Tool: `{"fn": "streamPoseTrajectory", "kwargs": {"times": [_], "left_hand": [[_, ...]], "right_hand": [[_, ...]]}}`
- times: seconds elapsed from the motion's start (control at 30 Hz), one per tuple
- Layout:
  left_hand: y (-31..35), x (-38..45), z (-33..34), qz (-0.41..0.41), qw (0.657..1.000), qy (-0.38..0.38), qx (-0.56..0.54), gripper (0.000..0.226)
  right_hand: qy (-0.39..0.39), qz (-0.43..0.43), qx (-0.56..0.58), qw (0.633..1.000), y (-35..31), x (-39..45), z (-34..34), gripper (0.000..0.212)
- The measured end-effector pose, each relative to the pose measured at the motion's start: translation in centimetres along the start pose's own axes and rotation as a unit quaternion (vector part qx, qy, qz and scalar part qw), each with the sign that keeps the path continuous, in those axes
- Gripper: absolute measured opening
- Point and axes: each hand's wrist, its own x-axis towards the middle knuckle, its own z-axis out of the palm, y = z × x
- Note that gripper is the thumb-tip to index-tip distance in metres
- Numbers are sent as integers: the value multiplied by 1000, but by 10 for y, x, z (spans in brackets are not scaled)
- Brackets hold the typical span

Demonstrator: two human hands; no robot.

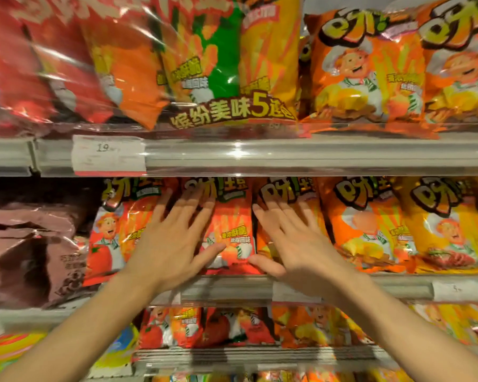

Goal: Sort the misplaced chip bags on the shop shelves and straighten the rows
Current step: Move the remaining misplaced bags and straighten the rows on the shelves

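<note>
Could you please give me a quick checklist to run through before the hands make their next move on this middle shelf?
1. Left hand flat and free on the red bag: ok.
2. Right hand flat and free on the orange bag: ok.
3. Red bag upright, facing out: ok.
4. Bags behind the front row straight: cannot tell.
5. Brown bag lying crumpled at the row's left: not ok.

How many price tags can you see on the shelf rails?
2 for certain: a price tag on the upper rail's left part and a small tag on the middle rail, far right. The hands may hide more.
</note>
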Motion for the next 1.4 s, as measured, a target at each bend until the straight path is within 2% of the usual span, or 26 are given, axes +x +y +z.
{"fn": "streamPoseTrajectory", "kwargs": {"times": [0.2, 0.3, 0.43, 0.67, 0.97, 1.07, 1.23, 1.4], "left_hand": [[-27, -8, 6, 46, 998, -2, 37, 89], [-28, -8, 10, 45, 998, -32, 42, 90], [-29, -5, 10, 55, 996, -8, 64, 86], [-24, -13, 14, 50, 999, 3, 16, 91], [-28, -11, 19, 46, 999, 11, -1, 90], [-33, -21, 14, 24, 999, 29, -27, 83], [-62, -41, 14, -63, 993, 66, -72, 66], [-80, -47, 27, -126, 986, 56, -92, 69]], "right_hand": [[-20, -53, -11, 998, -29, 22, 16, 95], [-19, -51, -21, 998, -30, 21, 18, 95], [-26, -42, -35, 998, -29, 20, 16, 93], [-24, -45, -57, 997, -30, 18, 17, 93], [-36, -33, -31, 998, -30, 17, 14, 92], [-22, -18, -11, 1000, -38, 17, 8, 92], [29, -30, 22, 999, -68, 28, 5, 87], [48, -58, 46, 996, -103, 53, 13, 81]]}}
